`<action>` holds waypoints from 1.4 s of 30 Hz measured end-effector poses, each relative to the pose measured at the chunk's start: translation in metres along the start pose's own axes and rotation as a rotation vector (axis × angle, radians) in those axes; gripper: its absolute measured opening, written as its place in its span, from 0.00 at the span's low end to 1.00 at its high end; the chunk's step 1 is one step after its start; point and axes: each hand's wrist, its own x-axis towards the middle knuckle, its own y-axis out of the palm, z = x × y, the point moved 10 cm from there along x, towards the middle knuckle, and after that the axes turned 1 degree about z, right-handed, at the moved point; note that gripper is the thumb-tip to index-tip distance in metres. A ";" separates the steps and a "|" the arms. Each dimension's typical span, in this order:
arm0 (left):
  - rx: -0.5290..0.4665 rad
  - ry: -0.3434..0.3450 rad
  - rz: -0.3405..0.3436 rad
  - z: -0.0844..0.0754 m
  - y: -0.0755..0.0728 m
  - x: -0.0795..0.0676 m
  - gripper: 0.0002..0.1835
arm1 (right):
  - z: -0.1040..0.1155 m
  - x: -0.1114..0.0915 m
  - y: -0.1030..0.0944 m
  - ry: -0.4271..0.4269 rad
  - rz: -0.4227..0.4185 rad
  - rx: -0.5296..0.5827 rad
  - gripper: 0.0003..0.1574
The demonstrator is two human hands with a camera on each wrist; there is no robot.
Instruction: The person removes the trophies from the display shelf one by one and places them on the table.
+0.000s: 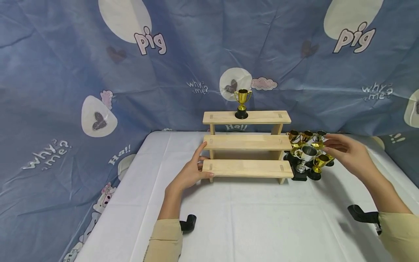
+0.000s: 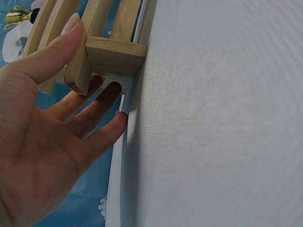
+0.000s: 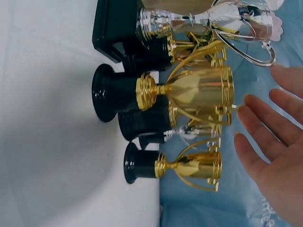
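Observation:
A light wooden three-step display stand (image 1: 245,167) stands on the white cloth. On its top step is a gold trophy cup (image 1: 242,97) with a black base. My left hand (image 1: 190,173) holds the stand's left end, thumb on the lowest step and fingers around the side; the thumb (image 2: 66,40) shows over a board edge. To the stand's right, several trophies cluster, among them a silver cup (image 1: 307,154) and a gold cup (image 3: 201,87). My right hand (image 1: 348,153) is beside them, its fingertips close to the rims, with nothing gripped.
White cloth (image 1: 262,225) covers the table. A blue printed curtain (image 1: 183,65) hangs behind the table and along its left side. Black wrist-worn fittings (image 1: 361,214) stick out at both sleeves.

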 end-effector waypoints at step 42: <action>0.017 0.021 -0.070 0.022 -0.003 0.011 0.62 | 0.059 0.038 0.032 -0.046 0.079 -0.049 0.36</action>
